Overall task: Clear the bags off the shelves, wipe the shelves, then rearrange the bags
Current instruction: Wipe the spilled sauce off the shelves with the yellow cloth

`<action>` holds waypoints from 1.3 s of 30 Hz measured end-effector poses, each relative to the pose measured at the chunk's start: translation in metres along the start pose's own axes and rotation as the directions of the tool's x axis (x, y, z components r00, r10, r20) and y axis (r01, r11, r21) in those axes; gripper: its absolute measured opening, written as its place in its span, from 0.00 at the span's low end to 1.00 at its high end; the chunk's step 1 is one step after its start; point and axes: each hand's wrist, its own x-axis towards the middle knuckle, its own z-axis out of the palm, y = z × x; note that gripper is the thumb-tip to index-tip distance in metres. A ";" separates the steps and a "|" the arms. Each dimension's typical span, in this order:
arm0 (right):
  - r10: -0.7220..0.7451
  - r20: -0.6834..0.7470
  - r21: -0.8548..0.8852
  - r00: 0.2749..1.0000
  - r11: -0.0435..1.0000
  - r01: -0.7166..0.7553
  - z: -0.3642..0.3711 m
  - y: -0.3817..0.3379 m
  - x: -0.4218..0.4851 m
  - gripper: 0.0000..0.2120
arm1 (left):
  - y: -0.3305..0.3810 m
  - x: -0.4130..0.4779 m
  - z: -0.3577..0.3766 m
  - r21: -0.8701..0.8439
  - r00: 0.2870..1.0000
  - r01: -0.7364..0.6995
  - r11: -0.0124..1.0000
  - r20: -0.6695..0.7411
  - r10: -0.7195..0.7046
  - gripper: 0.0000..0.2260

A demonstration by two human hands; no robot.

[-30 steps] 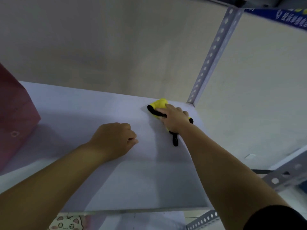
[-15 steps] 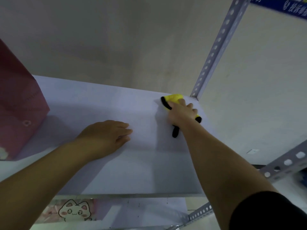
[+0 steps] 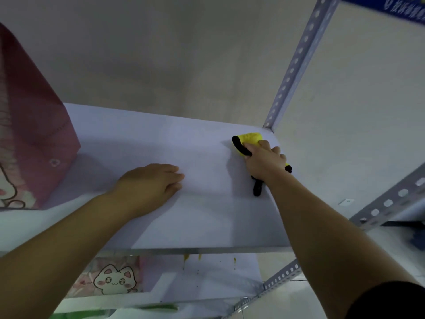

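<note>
A yellow cloth (image 3: pixel 249 139) with black trim lies at the far right corner of the white shelf (image 3: pixel 207 222). My right hand (image 3: pixel 264 161) presses down on it, fingers curled over the cloth. My left hand (image 3: pixel 150 184) rests flat on the middle of the shelf, fingers straight, holding nothing. A pink bag (image 3: pixel 34 125) stands at the shelf's left end. On the shelf below, a bag with a cartoon cat (image 3: pixel 112 278) shows under the front edge.
A perforated grey upright (image 3: pixel 296 65) rises at the shelf's back right corner, close to the cloth. A grey wall (image 3: pixel 161 54) closes the back. More perforated rails (image 3: pixel 391 201) run at the right, and a blue sign (image 3: pixel 395 8) hangs top right.
My right hand has pushed the cloth farther toward the back right corner. My left hand has gone from a fist to flat on the shelf.
</note>
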 end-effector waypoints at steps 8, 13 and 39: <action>-0.280 -0.009 0.057 0.960 0.958 0.280 -0.001 -0.039 -0.088 0.20 | -0.008 -0.042 -0.006 -0.044 0.995 -0.047 0.998 -0.093 0.042 0.23; -0.279 -0.012 0.103 0.960 0.955 0.278 -0.005 -0.032 -0.151 0.19 | -0.013 -0.070 -0.005 -0.045 0.990 -0.066 0.997 -0.125 0.060 0.17; -0.254 -0.012 0.078 0.967 0.964 0.254 0.092 0.004 -0.312 0.18 | 0.001 -0.182 0.118 -0.089 0.982 -0.174 0.981 -0.090 0.166 0.14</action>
